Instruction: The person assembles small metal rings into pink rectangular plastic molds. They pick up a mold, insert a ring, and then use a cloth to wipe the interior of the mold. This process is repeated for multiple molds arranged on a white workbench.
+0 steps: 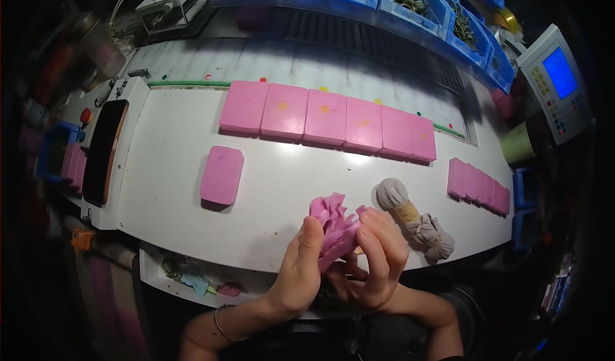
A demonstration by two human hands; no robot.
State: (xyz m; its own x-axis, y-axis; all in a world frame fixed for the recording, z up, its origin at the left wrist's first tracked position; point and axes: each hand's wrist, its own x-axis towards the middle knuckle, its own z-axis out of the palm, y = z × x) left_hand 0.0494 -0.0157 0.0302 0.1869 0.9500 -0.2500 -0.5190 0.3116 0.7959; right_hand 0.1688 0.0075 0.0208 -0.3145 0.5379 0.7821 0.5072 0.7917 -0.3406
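Note:
A crumpled piece of pink paper (334,233) is between my two hands at the front edge of the white table, its ruffled top edges standing up. On its left side my left hand (296,268) presses with thumb and palm. My right hand (378,252) pinches the upper right corner, with its lower fingers bent under the paper. What the paper may contain is hidden. Close to the right hand lies a grey cloth pad (415,219) tied round the middle with yellowish string. A single pink wrapped block (221,175) stands farther left.
Pink blocks form a row (325,117) across the table's back, and smaller ones (479,185) at the right. Blue bins (413,5) hold dried greenish strips. A phone (106,151) lies left; a keypad with a blue screen (558,73) stands right. Below is an open drawer (150,268).

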